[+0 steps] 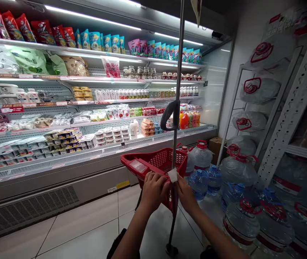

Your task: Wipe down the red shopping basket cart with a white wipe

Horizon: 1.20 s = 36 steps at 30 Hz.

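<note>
I see a long open refrigerated display case [88, 108] along the left wall, its shelves lit by strip lights [91, 17]. The floor [83, 223] is pale glossy tile. On my right stand large water jugs [239, 169] and a white metal rack [291, 108].

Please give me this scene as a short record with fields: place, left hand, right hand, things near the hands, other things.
place: shop aisle beside a lit chiller shelf
left hand: left hand on the near rim of the red basket
right hand: right hand pinching a small white tag on the upright metal pole
near the hands: grey handle on the pole
other things: large water bottles on the floor; white rack holding more bottles
</note>
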Each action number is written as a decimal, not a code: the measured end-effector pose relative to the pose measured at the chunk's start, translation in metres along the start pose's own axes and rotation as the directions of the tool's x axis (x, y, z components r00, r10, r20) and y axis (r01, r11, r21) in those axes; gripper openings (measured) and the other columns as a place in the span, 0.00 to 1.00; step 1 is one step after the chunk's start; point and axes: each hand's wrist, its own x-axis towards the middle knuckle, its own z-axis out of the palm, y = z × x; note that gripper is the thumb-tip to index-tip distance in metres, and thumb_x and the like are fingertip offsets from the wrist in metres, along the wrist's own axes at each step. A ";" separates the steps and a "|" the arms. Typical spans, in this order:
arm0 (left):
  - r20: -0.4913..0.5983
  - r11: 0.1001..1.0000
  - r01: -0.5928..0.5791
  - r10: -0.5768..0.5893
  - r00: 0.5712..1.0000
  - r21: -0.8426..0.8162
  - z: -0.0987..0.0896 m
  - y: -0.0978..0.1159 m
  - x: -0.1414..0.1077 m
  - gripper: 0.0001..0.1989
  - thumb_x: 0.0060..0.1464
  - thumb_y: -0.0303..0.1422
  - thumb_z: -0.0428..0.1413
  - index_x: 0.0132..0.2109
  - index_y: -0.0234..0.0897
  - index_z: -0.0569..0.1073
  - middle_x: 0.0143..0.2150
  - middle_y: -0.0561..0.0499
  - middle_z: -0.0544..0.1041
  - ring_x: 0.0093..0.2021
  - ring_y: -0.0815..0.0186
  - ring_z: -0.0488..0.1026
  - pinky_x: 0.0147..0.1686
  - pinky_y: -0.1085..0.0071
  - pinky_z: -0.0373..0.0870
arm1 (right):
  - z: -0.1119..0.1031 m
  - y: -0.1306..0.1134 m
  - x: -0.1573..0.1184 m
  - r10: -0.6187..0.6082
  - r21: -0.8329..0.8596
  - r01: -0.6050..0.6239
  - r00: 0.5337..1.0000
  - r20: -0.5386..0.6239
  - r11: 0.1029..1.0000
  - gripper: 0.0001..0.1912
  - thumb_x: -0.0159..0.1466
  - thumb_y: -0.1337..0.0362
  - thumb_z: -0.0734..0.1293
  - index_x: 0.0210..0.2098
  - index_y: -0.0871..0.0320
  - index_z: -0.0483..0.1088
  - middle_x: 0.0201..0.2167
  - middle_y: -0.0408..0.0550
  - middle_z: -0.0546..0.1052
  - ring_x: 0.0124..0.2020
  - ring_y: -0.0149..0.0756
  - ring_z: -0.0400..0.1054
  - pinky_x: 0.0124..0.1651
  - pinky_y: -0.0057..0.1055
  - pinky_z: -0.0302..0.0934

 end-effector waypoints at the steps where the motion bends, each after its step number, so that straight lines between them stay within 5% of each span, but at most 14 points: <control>1: -0.005 1.000 0.003 -0.003 1.000 -0.004 0.000 -0.001 0.000 0.10 0.71 0.39 0.53 0.46 0.44 0.79 0.45 0.48 0.80 0.51 0.56 0.72 0.62 0.47 0.67 | 0.010 -0.005 -0.010 -0.018 -0.027 0.017 1.000 -0.020 0.999 0.28 0.75 0.57 0.57 0.73 0.51 0.62 0.70 0.54 0.69 0.72 0.49 0.62 0.71 0.56 0.60; 7: -0.006 0.999 0.001 -0.001 1.000 -0.050 -0.010 -0.013 -0.004 0.10 0.71 0.37 0.53 0.44 0.44 0.79 0.46 0.48 0.78 0.53 0.55 0.70 0.64 0.46 0.64 | 0.030 -0.035 -0.044 -0.263 -0.126 0.259 0.965 -0.018 0.958 0.33 0.75 0.66 0.56 0.77 0.44 0.50 0.74 0.48 0.64 0.74 0.46 0.58 0.74 0.54 0.57; 14: 0.011 0.994 -0.019 0.021 1.000 -0.108 -0.019 -0.023 -0.012 0.14 0.72 0.39 0.51 0.40 0.43 0.78 0.49 0.47 0.76 0.56 0.56 0.69 0.63 0.50 0.66 | 0.017 -0.040 -0.024 -0.357 -0.016 0.358 0.932 0.061 0.933 0.29 0.76 0.66 0.58 0.74 0.44 0.59 0.70 0.46 0.70 0.71 0.44 0.64 0.71 0.48 0.64; 20: 0.069 0.991 -0.058 0.067 0.995 -0.119 -0.040 -0.035 -0.018 0.13 0.71 0.37 0.52 0.39 0.43 0.78 0.46 0.49 0.78 0.53 0.59 0.71 0.60 0.57 0.68 | -0.004 0.001 -0.030 -0.238 -0.007 0.240 0.966 0.102 0.971 0.26 0.76 0.63 0.58 0.72 0.41 0.63 0.70 0.42 0.70 0.70 0.41 0.65 0.71 0.45 0.63; 26: 0.059 0.997 -0.069 0.070 0.996 -0.030 -0.061 -0.050 -0.027 0.13 0.69 0.31 0.50 0.38 0.45 0.77 0.47 0.50 0.79 0.53 0.59 0.72 0.60 0.56 0.68 | 0.016 0.002 -0.027 -0.076 0.015 0.076 0.997 0.033 0.997 0.25 0.76 0.57 0.58 0.70 0.45 0.66 0.68 0.46 0.72 0.69 0.47 0.67 0.70 0.52 0.64; 29: -0.029 0.996 -0.037 0.040 0.999 0.081 -0.058 -0.046 -0.032 0.13 0.67 0.27 0.48 0.42 0.44 0.77 0.50 0.49 0.79 0.56 0.57 0.72 0.65 0.52 0.64 | 0.029 -0.020 -0.024 -0.057 0.041 0.056 0.998 0.034 0.998 0.25 0.76 0.56 0.57 0.69 0.45 0.68 0.64 0.48 0.76 0.65 0.49 0.71 0.66 0.53 0.68; 33: -0.083 0.981 -0.027 0.044 0.996 0.193 -0.037 -0.032 -0.039 0.14 0.69 0.25 0.48 0.53 0.43 0.74 0.46 0.49 0.79 0.50 0.59 0.75 0.58 0.58 0.69 | 0.050 -0.054 -0.014 -0.100 0.038 0.097 0.992 0.075 0.995 0.24 0.76 0.58 0.56 0.68 0.45 0.68 0.59 0.49 0.80 0.60 0.49 0.76 0.60 0.46 0.72; 36: -0.132 0.959 -0.003 0.043 0.990 0.283 -0.024 -0.030 -0.047 0.15 0.70 0.24 0.47 0.55 0.43 0.73 0.48 0.48 0.79 0.48 0.59 0.77 0.58 0.57 0.68 | 0.062 -0.057 -0.010 -0.198 -0.029 0.201 0.976 0.086 0.979 0.26 0.75 0.64 0.55 0.70 0.46 0.66 0.61 0.48 0.79 0.61 0.45 0.74 0.63 0.45 0.71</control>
